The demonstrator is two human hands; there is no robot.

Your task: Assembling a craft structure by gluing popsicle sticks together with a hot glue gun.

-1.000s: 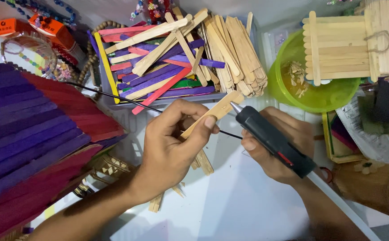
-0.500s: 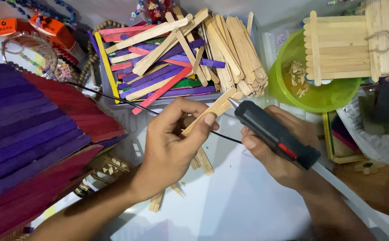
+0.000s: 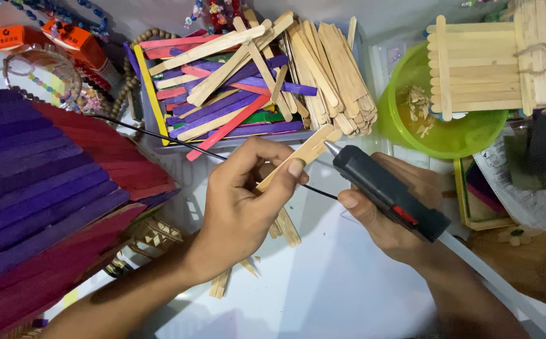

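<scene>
One stick [image 3: 304, 154] in left grip [image 3: 241, 207]

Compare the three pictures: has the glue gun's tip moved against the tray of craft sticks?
Yes. The glue gun in the right hand has swung its tip up and left, closer to the tray edge, onto the plain wooden stick in the left hand.

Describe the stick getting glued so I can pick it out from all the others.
Start at the tray heaped with coloured and plain craft sticks at the top. Just below it, the left hand pinches one plain wooden stick. It alone is lifted clear, its upper end meeting the metal tip of the black glue gun in the right hand.
</scene>
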